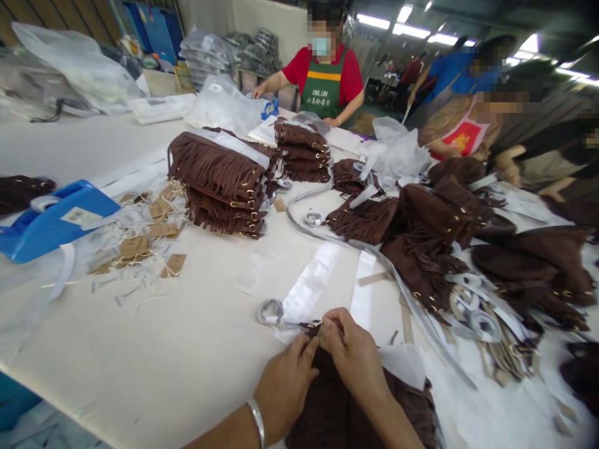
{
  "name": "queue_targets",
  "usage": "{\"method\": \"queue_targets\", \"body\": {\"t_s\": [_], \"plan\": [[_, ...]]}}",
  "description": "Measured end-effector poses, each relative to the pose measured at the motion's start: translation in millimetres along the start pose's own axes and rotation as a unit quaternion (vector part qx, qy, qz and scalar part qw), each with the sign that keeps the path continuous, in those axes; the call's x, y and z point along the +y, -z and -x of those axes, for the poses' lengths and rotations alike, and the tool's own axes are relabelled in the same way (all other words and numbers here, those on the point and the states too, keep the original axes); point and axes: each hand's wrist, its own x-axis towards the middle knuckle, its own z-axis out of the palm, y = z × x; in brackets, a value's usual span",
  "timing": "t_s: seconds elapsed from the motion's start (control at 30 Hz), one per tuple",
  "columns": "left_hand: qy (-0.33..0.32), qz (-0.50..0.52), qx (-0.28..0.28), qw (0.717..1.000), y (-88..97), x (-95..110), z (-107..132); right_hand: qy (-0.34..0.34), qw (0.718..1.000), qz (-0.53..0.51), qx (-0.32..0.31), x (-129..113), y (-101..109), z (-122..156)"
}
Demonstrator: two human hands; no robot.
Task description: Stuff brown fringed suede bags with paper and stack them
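Observation:
A dark brown fringed bag (337, 408) lies at the table's near edge, directly under both hands. My left hand (286, 381), with a silver bangle on the wrist, is closed on the bag's top corner. My right hand (352, 352) pinches a small tan tag (322, 338) at that same corner; its far side is hidden by the fingers. Just beyond the hands are a coiled grey strap (270, 311) and a white paper strip (311, 280). White wrapping (405, 365) shows beside the bag on the right.
Brown fringed bags are stacked (215, 181) mid-table, and more lie heaped (435, 231) on the right. Tan string tags (135, 246) lie near a blue tape dispenser (60, 218) on the left. A long grey strap (393, 265) crosses the table. A co-worker (322, 75) stands opposite; others work at right.

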Motion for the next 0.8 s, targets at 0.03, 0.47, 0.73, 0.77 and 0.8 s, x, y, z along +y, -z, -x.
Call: {"method": "queue_targets", "body": {"t_s": [0.03, 0.47, 0.73, 0.77, 0.8], "plan": [[0.004, 0.002, -0.003, 1.000, -2.5, -1, 3, -0.001, 1.000, 0.001, -0.002, 4, -3, -1], [-0.005, -0.120, 0.174, 0.977, 29.7, -42, -9, 0.037, 0.996, 0.086, -0.005, 15, -9, -22], [-0.071, -0.217, 0.116, 0.967, 36.1, -46, -31, 0.050, 0.991, 0.118, -0.039, 18, -12, -36], [-0.079, -0.211, 0.122, 0.967, 35.8, -47, -31, 0.049, 0.991, 0.118, -0.045, 18, -12, -37], [-0.087, -0.205, 0.130, 0.966, 35.4, -48, -31, 0.048, 0.991, 0.118, -0.050, 18, -12, -38]]}}
